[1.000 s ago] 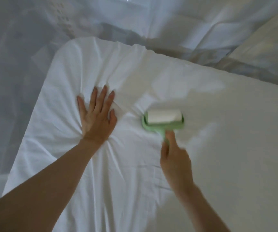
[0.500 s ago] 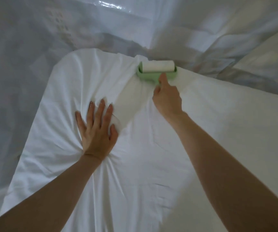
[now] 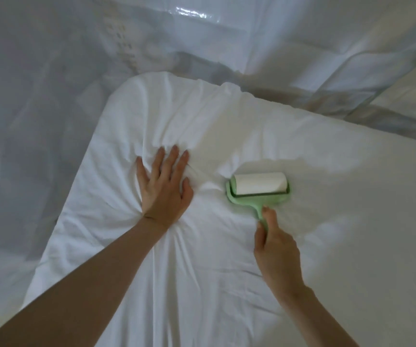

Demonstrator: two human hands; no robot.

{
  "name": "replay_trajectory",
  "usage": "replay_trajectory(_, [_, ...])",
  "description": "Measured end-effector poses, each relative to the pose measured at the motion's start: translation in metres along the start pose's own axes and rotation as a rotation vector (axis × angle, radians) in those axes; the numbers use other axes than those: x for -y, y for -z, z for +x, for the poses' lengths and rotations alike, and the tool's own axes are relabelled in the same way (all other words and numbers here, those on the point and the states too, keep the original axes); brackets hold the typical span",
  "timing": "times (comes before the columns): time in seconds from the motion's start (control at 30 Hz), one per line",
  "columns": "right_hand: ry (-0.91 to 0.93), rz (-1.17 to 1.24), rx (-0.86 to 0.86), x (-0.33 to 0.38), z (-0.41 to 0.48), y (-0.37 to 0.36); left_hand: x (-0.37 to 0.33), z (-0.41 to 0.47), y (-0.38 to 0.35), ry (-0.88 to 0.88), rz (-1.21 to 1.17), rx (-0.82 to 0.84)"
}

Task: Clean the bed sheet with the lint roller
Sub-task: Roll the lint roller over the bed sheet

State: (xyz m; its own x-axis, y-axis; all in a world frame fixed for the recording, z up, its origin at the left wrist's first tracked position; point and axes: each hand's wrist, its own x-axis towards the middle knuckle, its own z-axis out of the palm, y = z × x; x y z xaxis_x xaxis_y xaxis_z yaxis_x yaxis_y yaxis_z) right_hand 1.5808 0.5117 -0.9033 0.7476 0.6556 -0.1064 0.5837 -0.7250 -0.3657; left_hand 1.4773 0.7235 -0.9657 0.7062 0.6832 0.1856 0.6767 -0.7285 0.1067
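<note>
**Sheet** (image 3: 209,296): white, covering a mattress corner and spreading under and all round the roller (image 3: 259,187). Left of the roller it is bunching into radiating creases. Right of the roller it is lying smooth. Grey plastic sheeting (image 3: 51,121) is draping the surroundings beyond the roller and off to its left.

**Risk, as judged:** the sticky roll is likely tugging at loose cloth. If a stroke is running into the folds just left of the roller, the sheet could be lifting, wrapping onto the roll or pulling off the mattress corner. The cause would be too little tension, or the bracing hand slipping. A tilted head would be leaving strips uncleaned.

**Left hand** (image 3: 164,189): lying flat on the sheet left of the roller, near it but apart. Its fingers (image 3: 174,159) are straight and slightly spread, pressing the cloth down and holding nothing.

**Right hand** (image 3: 275,249): sitting on the person's side of the roller, gripping the green handle. The fingers (image 3: 269,216) are closing round it, with one lying along the stem toward the head. The remaining fingertips are hiding beneath the hand.

**Roller:** green frame with a white roll. It is resting on the sheet with the roll set crosswise to the handle.
</note>
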Motion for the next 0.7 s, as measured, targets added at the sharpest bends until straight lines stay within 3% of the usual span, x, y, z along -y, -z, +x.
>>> replay_trajectory(0.13, [0.021,0.026,-0.003,0.014,0.044,-0.005,0.01,0.033,0.01,-0.023,0.01,-0.002])
replay_trajectory(0.2, [0.03,0.006,-0.012,0.017,0.062,-0.006,0.027,0.067,0.012,0.008,0.029,0.092])
replay_trajectory(0.23, [0.032,0.007,-0.015,0.018,0.069,-0.006,0.037,0.084,0.013,0.113,-0.012,0.169])
replay_trajectory(0.3, [0.031,0.022,-0.007,0.019,0.078,-0.006,0.062,0.113,0.013,0.484,-0.147,0.272])
replay_trajectory(0.37, [0.036,0.036,0.002,0.018,0.079,-0.009,0.09,0.129,0.02,0.801,-0.351,0.275])
replay_trajectory(0.43, [0.036,0.042,0.015,0.018,0.078,-0.008,0.119,0.13,0.03,0.901,-0.413,0.339])
replay_trajectory(0.53, [0.032,0.049,0.018,0.019,0.078,-0.007,0.144,0.122,0.035,0.87,-0.287,0.378])
replay_trajectory(0.7, [0.037,0.056,0.022,0.02,0.077,-0.005,0.143,0.13,0.041,0.487,0.226,0.383])
